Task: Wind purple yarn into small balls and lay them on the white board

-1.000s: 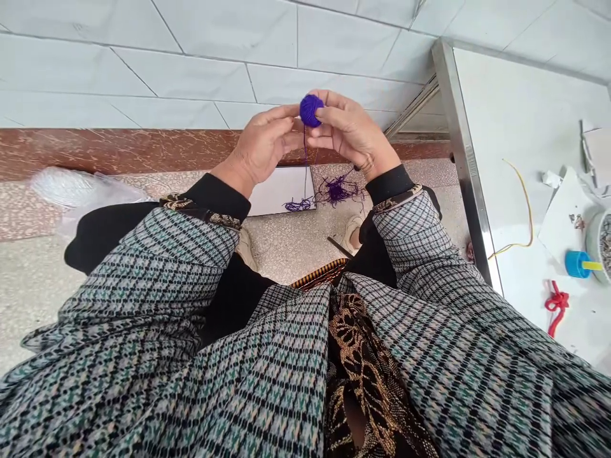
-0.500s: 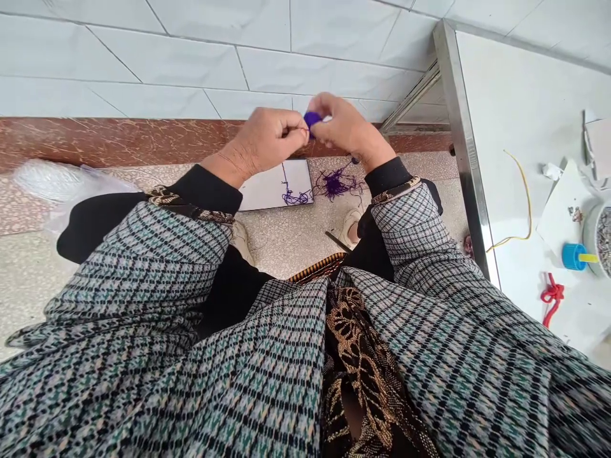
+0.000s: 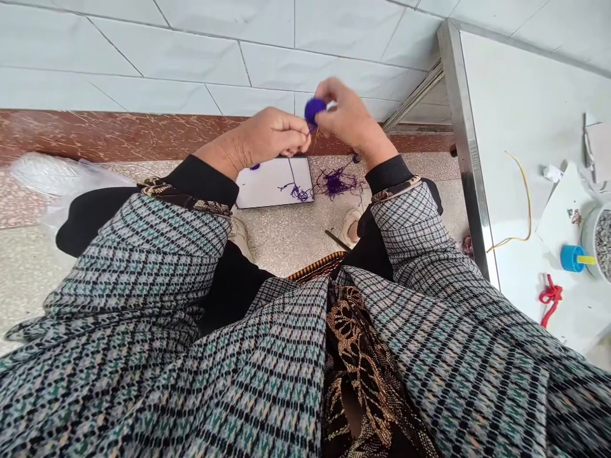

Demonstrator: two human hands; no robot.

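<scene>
Between the fingers of my right hand (image 3: 344,117) is a small ball of purple yarn (image 3: 314,110). My left hand (image 3: 277,132) is closed just beside it, pinching the strand of purple yarn (image 3: 312,130) that runs from the ball. Below my hands, a white board (image 3: 267,184) with a dark edge lies on the floor, and a loose purple tangle (image 3: 299,193) rests on its right end. Another purple tangle (image 3: 337,183) lies on the speckled floor right of the board. A thread hangs down from my hands toward the board.
On the right stands a white table (image 3: 496,127) with a metal edge, bearing a yellow cord (image 3: 529,207), a blue cap (image 3: 572,257), a red ribbon (image 3: 551,292) and a tub (image 3: 599,238). A plastic bag with white yarn (image 3: 45,175) lies left. A tiled wall (image 3: 191,51) is ahead.
My right hand has lifted slightly with the ball, which now shows more fully. My left hand has dropped a little, with a length of strand now visible between the two hands.
</scene>
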